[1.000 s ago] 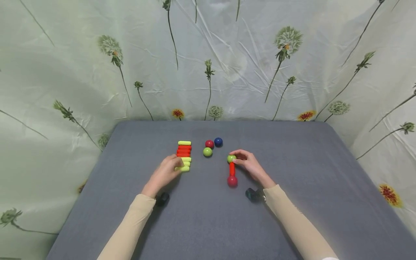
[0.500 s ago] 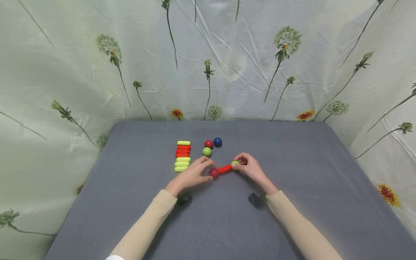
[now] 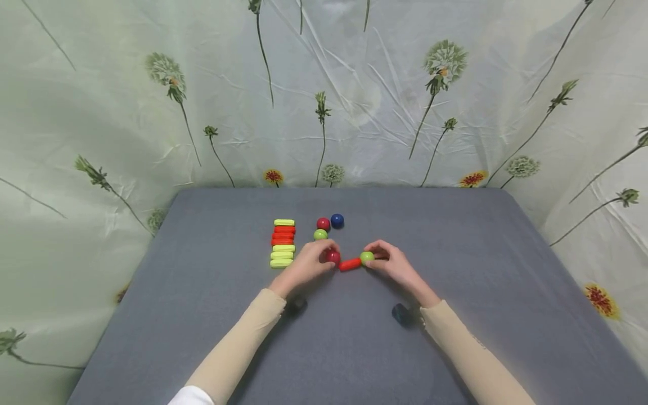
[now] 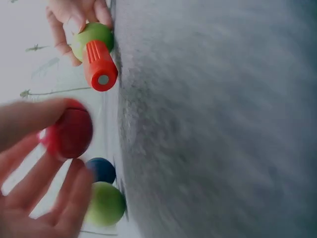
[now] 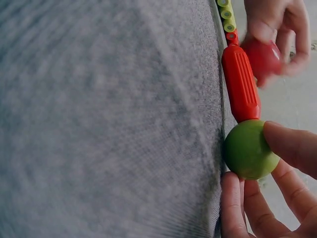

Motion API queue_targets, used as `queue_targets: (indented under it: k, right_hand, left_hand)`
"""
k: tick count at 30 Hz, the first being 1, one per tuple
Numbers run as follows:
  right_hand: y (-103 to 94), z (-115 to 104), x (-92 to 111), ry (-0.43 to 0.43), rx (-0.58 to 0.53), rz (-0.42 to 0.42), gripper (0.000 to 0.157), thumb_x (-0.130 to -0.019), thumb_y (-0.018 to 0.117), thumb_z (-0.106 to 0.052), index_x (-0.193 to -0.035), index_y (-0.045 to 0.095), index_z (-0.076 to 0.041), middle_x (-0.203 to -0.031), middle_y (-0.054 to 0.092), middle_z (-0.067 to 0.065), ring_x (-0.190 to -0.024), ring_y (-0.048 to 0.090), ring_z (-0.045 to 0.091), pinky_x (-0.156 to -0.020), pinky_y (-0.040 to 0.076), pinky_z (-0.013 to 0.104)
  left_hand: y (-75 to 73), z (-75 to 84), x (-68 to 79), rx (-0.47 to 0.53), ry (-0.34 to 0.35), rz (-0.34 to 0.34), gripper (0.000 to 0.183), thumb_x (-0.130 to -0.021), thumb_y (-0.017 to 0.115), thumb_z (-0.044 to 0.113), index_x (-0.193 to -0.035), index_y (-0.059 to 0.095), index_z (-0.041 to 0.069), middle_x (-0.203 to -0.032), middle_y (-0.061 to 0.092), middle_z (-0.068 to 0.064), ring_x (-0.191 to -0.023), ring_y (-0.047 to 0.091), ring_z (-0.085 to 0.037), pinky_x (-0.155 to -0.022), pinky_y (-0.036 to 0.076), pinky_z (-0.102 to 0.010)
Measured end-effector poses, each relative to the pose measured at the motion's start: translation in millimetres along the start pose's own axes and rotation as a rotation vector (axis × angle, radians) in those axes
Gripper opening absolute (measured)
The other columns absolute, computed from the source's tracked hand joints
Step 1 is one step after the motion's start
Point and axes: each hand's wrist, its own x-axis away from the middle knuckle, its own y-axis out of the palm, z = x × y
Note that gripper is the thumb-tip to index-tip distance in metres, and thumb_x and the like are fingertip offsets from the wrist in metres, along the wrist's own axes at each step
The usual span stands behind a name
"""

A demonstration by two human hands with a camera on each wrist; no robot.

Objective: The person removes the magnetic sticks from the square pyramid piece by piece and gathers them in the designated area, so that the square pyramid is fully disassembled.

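Note:
Between thumb and fingers, my left hand (image 3: 307,264) pinches a red ball (image 4: 73,130), which is apart from the red rod (image 5: 241,82). My right hand (image 3: 397,269) grips a green ball (image 5: 250,149), and the red rod is joined to that ball's left side. A pale metal disc shows in the rod's free end in the left wrist view. Just behind my left hand sit a second green ball (image 3: 320,235), another red ball (image 3: 323,224) and a blue ball (image 3: 337,220).
Left of my left hand, a column of yellow rods (image 3: 282,255) and red rods (image 3: 283,236) lies on the grey table (image 3: 334,349). A flower-patterned curtain (image 3: 374,112) hangs behind the table's far edge.
My left hand has moved right from the rods, taken the red ball and pulled it off the red rod's end. My right hand has turned the green ball and rod from upright to sideways.

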Motion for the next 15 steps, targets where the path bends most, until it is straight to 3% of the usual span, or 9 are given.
queue_targets:
  k: [3, 6, 9, 15]
  right_hand:
    - [-0.6, 0, 0, 0.008, 0.012, 0.008, 0.030, -0.087, 0.069, -0.009, -0.115, 0.062, -0.001, -0.112, 0.062, 0.014, -0.102, 0.058, 0.028, -0.089, 0.045, 0.043]
    - [-1.1, -2, 0, 0.013, 0.006, 0.009, 0.029, -0.087, 0.069, -0.009, -0.114, 0.062, -0.001, -0.110, 0.063, 0.013, -0.100, 0.058, 0.026, -0.087, 0.046, 0.039]
    - [-1.3, -3, 1, 0.014, -0.009, 0.008, 0.029, -0.088, 0.069, -0.009, -0.114, 0.062, -0.001, -0.110, 0.063, 0.012, -0.099, 0.058, 0.025, -0.085, 0.046, 0.036]
    - [-1.2, -3, 3, -0.002, -0.033, 0.005, 0.031, -0.088, 0.068, -0.007, -0.117, 0.060, 0.002, -0.110, 0.062, 0.015, -0.098, 0.058, 0.027, -0.081, 0.047, 0.032]
  left_hand:
    - [2.2, 1.3, -12.0, 0.154, -0.071, 0.114, 0.026, -0.084, 0.072, 0.003, -0.106, 0.061, 0.010, -0.103, 0.063, -0.002, -0.093, 0.060, -0.016, -0.085, 0.050, -0.032]
    - [6.4, 3.4, -27.5, 0.238, -0.112, 0.176, 0.026, -0.084, 0.072, 0.002, -0.106, 0.060, 0.007, -0.107, 0.063, -0.007, -0.092, 0.064, -0.020, -0.084, 0.051, -0.033]
    - [11.8, 4.2, -42.2, 0.213, -0.136, 0.200, 0.024, -0.084, 0.072, 0.002, -0.104, 0.060, 0.005, -0.106, 0.062, -0.010, -0.091, 0.063, -0.022, -0.083, 0.051, -0.033]
    - [20.5, 2.5, -59.1, 0.035, -0.158, 0.226, 0.021, -0.084, 0.071, 0.002, -0.100, 0.058, 0.005, -0.100, 0.060, -0.011, -0.095, 0.055, -0.024, -0.083, 0.048, -0.036]
